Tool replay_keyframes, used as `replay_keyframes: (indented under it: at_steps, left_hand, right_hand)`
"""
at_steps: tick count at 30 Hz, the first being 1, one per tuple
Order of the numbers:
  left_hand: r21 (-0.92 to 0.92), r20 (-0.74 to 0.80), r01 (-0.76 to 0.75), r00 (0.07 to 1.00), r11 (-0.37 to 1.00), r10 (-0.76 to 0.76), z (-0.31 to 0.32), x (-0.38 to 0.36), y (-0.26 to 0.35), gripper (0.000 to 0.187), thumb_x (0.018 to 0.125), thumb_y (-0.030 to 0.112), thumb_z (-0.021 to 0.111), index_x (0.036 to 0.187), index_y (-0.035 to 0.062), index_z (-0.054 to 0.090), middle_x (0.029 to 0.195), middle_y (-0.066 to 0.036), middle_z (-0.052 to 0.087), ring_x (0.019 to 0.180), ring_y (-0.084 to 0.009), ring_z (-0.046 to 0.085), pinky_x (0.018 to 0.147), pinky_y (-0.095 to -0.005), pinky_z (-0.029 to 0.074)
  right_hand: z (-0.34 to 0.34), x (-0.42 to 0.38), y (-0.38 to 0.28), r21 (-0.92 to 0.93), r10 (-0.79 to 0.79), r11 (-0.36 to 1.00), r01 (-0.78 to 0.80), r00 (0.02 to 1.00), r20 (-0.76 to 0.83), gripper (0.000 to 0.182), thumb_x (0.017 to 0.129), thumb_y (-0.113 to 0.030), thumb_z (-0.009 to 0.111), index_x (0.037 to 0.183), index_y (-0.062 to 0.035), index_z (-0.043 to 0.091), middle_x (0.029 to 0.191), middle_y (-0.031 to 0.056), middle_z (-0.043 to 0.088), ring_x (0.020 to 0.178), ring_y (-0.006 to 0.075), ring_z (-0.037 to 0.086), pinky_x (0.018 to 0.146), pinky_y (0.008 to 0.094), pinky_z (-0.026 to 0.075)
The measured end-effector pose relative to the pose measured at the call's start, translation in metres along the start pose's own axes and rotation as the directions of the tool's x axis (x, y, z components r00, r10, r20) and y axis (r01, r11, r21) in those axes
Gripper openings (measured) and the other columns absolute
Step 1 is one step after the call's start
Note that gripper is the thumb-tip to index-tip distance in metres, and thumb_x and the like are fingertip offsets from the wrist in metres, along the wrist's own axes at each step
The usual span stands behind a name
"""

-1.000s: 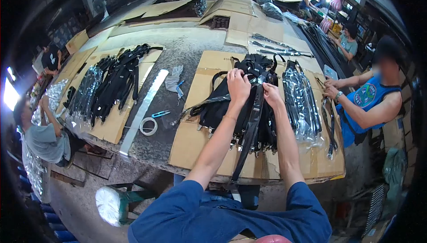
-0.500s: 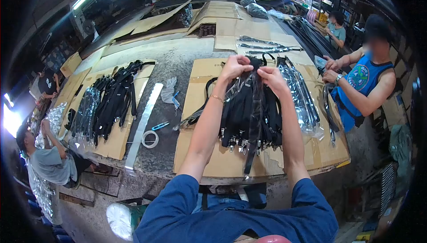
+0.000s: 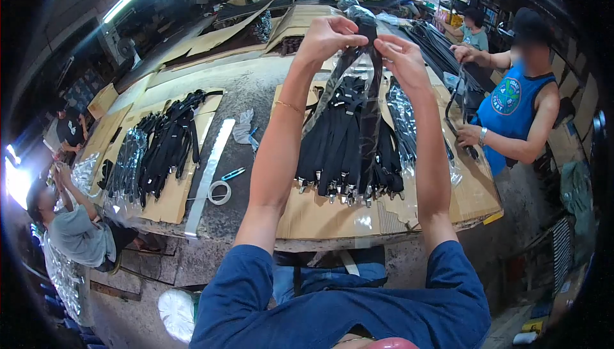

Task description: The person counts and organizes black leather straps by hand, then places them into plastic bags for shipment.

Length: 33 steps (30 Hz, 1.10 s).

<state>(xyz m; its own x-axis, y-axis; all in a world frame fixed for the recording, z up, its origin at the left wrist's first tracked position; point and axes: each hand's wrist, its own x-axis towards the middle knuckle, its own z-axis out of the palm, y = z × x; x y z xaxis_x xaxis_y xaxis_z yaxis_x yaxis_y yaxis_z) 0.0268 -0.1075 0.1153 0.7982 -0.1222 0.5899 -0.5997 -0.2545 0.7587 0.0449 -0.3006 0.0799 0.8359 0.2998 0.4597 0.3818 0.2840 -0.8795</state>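
In front of me, raised over the table, a pair of black suspenders (image 3: 366, 24) hangs in a clear plastic sleeve. My left hand (image 3: 330, 37) pinches its upper end from the left. My right hand (image 3: 401, 61) pinches the same end from the right, close beside it. The sleeve's lower length dangles over a pile of black suspenders (image 3: 339, 135) with metal clips toward me. Right of this pile, partly behind my right forearm, lie bagged suspenders (image 3: 401, 116) in shiny plastic.
Cardboard (image 3: 307, 221) covers the tabletop under the pile. To the left lie a tape roll (image 3: 219, 193), a blue cutter (image 3: 233, 174), a pale strip (image 3: 210, 176) and another suspenders pile (image 3: 169, 138). At right, a co-worker in a blue tank top (image 3: 511, 103) handles black straps; another person sits left.
Both my hands have risen and moved away from me, lifting the sleeved suspenders off the pile. The co-worker at right has spread their hands apart, holding up black straps.
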Motion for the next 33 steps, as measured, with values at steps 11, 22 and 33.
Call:
replay_keyframes:
  at_steps: [11,22,33]
  left_hand:
    - [0.07,-0.089,-0.205,0.973,0.976,0.211,0.02,-0.028,0.048,0.022,0.068,0.014,0.083,0.076,0.0019,0.065,0.069,0.0,0.061,0.061,-0.0054,0.053,0.057,-0.0185,0.043]
    - [-0.069,-0.124,-0.189,0.976,0.98,0.18,0.029,-0.048,0.079,0.021,0.073,0.015,0.081,0.077,0.001,0.066,0.07,0.0,0.062,0.063,-0.0048,0.053,0.06,-0.0191,0.044]
    - [-0.119,0.146,-0.05,0.987,0.992,0.067,0.008,-0.068,0.067,0.027,0.081,0.014,0.07,0.1,-0.0043,0.067,0.091,-0.01,0.068,0.079,-0.0137,0.064,0.072,-0.0264,0.052]
  right_hand:
    - [0.014,-0.036,-0.032,-0.325,-0.351,0.902,0.284,0.921,-0.169,0.05,0.077,-0.027,0.077,0.112,0.0048,0.061,0.097,0.0175,0.069,0.086,0.0145,0.065,0.072,0.0217,0.051]
    - [0.02,-0.061,-0.07,-0.223,-0.391,0.899,0.376,0.92,-0.022,0.048,0.076,-0.008,0.076,0.118,0.0038,0.057,0.09,0.0159,0.069,0.078,0.0126,0.066,0.067,0.0212,0.053]
    - [0.012,-0.063,-0.074,-0.373,-0.323,0.869,0.325,0.944,0.069,0.049,0.075,-0.008,0.076,0.12,0.0012,0.057,0.091,0.0153,0.07,0.079,0.0128,0.066,0.066,0.0218,0.053]
